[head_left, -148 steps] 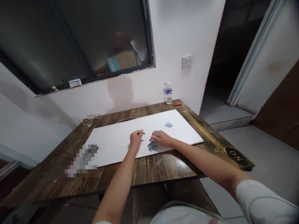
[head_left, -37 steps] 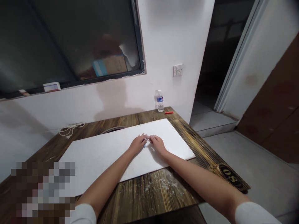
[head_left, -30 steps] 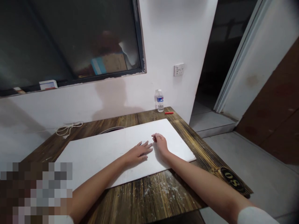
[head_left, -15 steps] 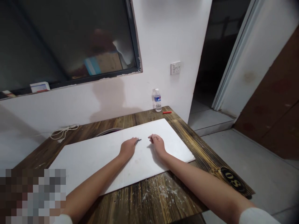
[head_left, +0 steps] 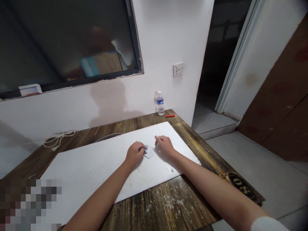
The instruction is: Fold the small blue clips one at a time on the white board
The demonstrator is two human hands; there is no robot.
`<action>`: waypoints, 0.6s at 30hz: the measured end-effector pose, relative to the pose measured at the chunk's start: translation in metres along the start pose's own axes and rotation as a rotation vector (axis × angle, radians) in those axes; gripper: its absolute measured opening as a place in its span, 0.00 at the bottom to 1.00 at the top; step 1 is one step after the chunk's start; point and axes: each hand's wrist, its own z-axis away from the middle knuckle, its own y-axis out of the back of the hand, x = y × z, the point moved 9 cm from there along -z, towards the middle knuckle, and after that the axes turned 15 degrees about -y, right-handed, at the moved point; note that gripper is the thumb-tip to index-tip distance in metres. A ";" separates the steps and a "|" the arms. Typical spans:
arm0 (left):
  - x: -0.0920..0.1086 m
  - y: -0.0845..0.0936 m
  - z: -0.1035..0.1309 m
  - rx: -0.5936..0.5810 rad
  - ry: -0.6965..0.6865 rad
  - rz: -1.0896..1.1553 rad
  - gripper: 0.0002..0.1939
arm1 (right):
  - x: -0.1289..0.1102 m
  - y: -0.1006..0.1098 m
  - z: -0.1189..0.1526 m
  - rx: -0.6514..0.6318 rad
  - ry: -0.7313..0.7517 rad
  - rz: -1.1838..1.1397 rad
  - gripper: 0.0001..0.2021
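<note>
A white board (head_left: 91, 173) lies flat under both hands. My left hand (head_left: 135, 153) is closed, with thumb and fingers pinching a small, thin, whitish piece with blue markings (head_left: 149, 152). It looks like paper or clear film; its exact kind is hard to make out. To the right, a short gap away from that piece, my right hand (head_left: 165, 146) hovers low over the board. Its fingers are curled in and pressed together, and whatever they may hold is hidden.
Beneath the board is a dark wooden table (head_left: 154, 208) with white flecks near its front edge. A water bottle (head_left: 160, 104) and a red pen (head_left: 170, 115) stand and lie at the back corner. A pale cable (head_left: 60, 138) is at back left, a number plate (head_left: 242, 186) at right.
The piece in my left hand has tilted from edge-on, so its whitish face and blue markings now show. My right hand has turned slightly, fingers curled in more. The view has shifted a little.
</note>
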 end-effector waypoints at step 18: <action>0.002 -0.038 0.018 -0.461 -0.141 0.007 0.33 | -0.022 -0.028 0.020 -0.151 0.291 0.226 0.15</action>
